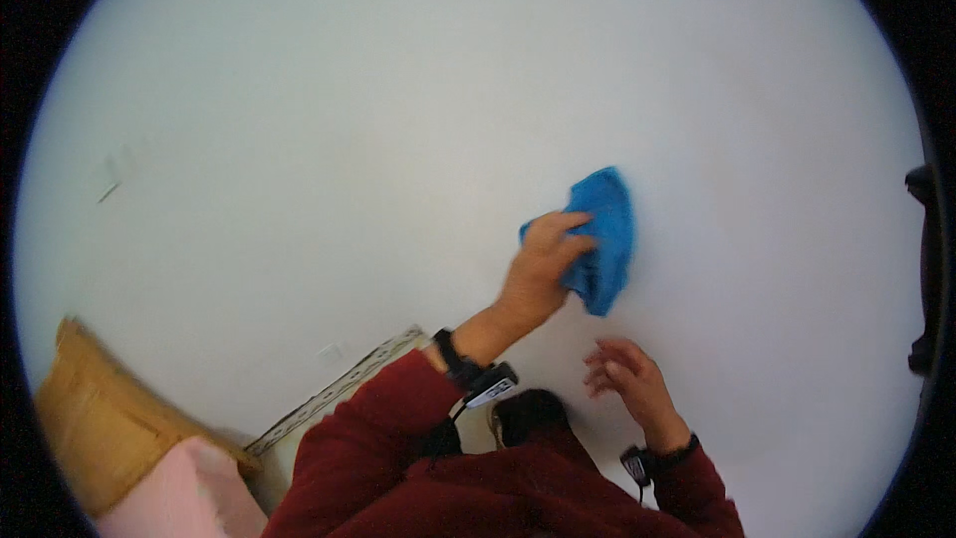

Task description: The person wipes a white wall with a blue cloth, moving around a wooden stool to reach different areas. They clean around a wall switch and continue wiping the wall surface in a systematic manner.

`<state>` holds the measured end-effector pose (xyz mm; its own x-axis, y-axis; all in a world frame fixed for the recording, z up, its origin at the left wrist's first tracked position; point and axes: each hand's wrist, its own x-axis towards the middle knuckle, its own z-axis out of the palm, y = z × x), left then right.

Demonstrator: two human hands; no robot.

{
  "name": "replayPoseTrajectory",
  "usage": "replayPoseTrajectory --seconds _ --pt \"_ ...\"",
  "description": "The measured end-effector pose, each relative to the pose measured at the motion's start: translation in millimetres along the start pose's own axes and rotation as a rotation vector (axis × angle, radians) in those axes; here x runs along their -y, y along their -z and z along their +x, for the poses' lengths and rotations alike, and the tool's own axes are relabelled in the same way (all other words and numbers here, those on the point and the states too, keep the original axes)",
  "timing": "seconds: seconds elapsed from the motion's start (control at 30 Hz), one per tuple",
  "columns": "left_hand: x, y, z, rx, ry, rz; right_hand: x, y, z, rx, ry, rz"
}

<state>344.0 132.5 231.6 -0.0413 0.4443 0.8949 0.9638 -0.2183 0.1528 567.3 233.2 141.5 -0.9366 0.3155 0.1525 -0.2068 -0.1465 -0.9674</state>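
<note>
My left hand (541, 265) presses a blue cloth (609, 239) flat against a white wall (373, 127), with its fingers spread over the cloth's left part. Below and to the right of the cloth, my right hand (624, 373) holds nothing, its fingers loosely bent and apart. Dark straps with small devices are around both wrists, over or beside dark red sleeves.
At the lower left stands a brown wooden headboard or panel (112, 418), with pink fabric (187, 489) beside it. A patterned border strip (336, 386) runs along the wall's foot. A dark object (932, 269) is at the right rim. A dark shoe (530, 415) shows below.
</note>
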Motion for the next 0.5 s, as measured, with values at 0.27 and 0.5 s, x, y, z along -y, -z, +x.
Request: replayPoseTrajectory --seconds 0.27,0.5 --pt "-29 3 -62 0.353 0.469 -0.373 -4 -11 40 0.125 0.117 0.009" --pt "-64 39 -76 0.349 0.406 -0.203 7 -30 33 -0.153 -0.052 -0.110"
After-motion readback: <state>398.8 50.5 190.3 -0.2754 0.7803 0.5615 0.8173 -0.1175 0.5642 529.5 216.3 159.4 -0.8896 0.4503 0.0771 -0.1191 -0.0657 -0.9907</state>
